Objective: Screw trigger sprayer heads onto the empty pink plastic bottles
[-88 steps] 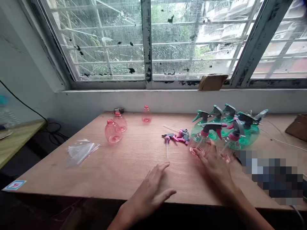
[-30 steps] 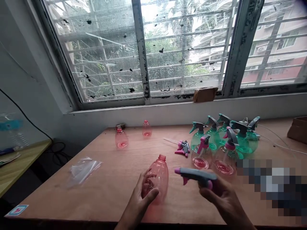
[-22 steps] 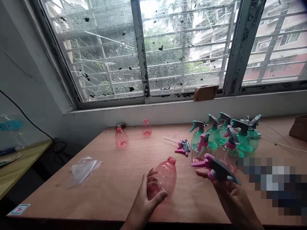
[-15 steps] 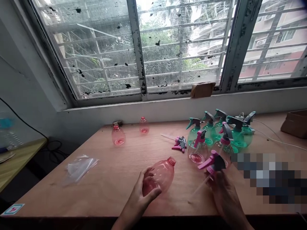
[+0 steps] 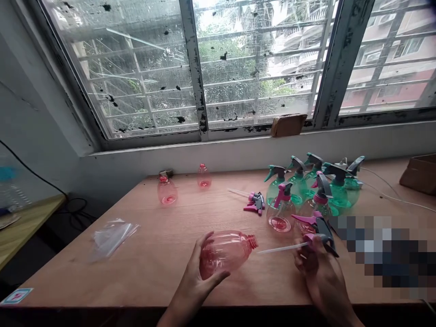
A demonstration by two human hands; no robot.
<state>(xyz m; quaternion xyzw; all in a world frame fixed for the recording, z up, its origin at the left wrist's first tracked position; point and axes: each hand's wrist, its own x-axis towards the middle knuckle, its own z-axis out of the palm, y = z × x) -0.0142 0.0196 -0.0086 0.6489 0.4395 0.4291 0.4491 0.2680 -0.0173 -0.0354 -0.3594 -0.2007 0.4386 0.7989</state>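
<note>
My left hand (image 5: 197,281) is closed round the base of a clear pink bottle (image 5: 225,252), held on its side above the wooden table (image 5: 153,254) with its open neck pointing right. My right hand (image 5: 316,272) grips a pink and grey spray trigger head (image 5: 316,229). Its thin white dip tube (image 5: 281,248) points left, and the tube's tip is just short of the bottle's neck.
Several assembled green and pink spray bottles (image 5: 306,190) stand at the back right. Two capless pink bottles (image 5: 166,191) stand at the back left. Loose trigger heads (image 5: 255,202) lie mid-table. A clear plastic bag (image 5: 111,234) lies left. A brown box (image 5: 420,172) sits far right.
My left hand picked up a pink bottle and tipped it sideways. My right hand took a trigger head and turned it so the tube points at the bottle's neck.
</note>
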